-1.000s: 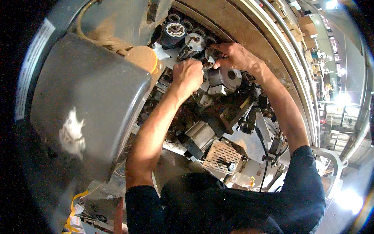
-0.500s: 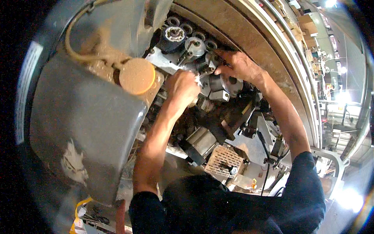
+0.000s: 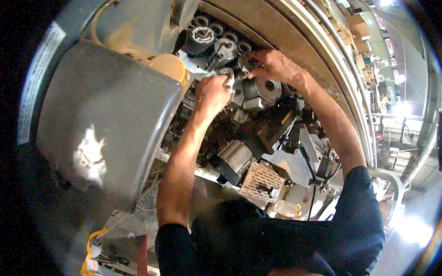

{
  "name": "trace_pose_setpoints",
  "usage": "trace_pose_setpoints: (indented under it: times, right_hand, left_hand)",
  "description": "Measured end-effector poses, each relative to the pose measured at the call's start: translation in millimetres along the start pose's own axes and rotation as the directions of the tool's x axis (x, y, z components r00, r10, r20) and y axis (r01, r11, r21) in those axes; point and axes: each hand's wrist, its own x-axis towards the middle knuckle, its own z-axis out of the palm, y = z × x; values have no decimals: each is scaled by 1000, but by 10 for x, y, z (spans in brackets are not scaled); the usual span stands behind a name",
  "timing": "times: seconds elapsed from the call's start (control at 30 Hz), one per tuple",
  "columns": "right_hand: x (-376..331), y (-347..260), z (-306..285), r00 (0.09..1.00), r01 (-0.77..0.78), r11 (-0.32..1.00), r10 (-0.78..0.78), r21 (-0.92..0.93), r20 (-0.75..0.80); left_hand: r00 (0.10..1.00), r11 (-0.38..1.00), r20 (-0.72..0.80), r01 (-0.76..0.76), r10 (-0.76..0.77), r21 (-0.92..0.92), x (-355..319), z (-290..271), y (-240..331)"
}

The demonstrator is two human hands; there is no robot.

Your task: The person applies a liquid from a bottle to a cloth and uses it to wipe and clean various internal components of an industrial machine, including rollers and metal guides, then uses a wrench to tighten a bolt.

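Note:
Both my hands are inside a grimy machine, among round metal parts. My left hand (image 3: 213, 93) is closed into a fist, with a crumpled whitish piece (image 3: 229, 79), which looks like a rag, showing beside its thumb. My right hand (image 3: 278, 68) comes in from the right, thumb and fingers curled about the edge of a dark round metal part (image 3: 243, 63); its fingertips are partly hidden. Close by are a grey cylinder head (image 3: 226, 47), a dark cylinder with a bright ring-shaped top (image 3: 202, 37) and a large metal disc (image 3: 268, 89) below my right hand.
A grey machine cover (image 3: 108, 110) with a worn pale patch stands at the left, beside a dusty round yellow-edged cap (image 3: 170, 66). A brown dusty rail (image 3: 317, 60) curves along the far right. Nearer me are a metal block (image 3: 235, 156) and a perforated tan plate (image 3: 261, 181).
The view has shifted, so the grey cover hides more of the round cap. My left fist has turned slightly, showing more of the whitish piece. My right hand stays at the round metal part.

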Motion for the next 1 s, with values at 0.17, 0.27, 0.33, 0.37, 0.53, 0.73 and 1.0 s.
trace_pose_setpoints:
  times: [0.17, 0.27, 0.33, 0.37, 0.53, 0.73, 1.0]
  right_hand:
    - [28, -15, 19, 947, 235, 970, -244, -70, -210]
    - [31, 22, 5, 985, 129, 990, -135, -63, -106]
    - [66, -39, -86, 995, 98, 995, -98, -21, -8]
    - [77, -40, -95, 998, 61, 998, -61, 6, 33]
    - [99, -132, -114, 995, 99, 994, -99, 35, -2]
    - [79, -67, -48, 991, 133, 984, -136, -118, -13]
    - [-13, -143, 19, 995, 92, 994, -95, -54, -44]
  left_hand:
    - [999, 1000, -50, 8, -9, -24, 136, 158, 10]
    - [1000, 999, -17, 14, -15, -52, 85, 214, -9]
    - [998, 998, -38, -44, 46, 36, 79, 108, 17]
    - [998, 994, -35, -44, 48, 101, 66, 108, 3]
    - [1000, 996, -5, 11, -11, -92, 150, 7, 33]
    - [999, 998, 41, 11, -14, 66, 111, 83, 97]
    - [998, 1000, -55, 22, -21, 18, 110, 126, 148]
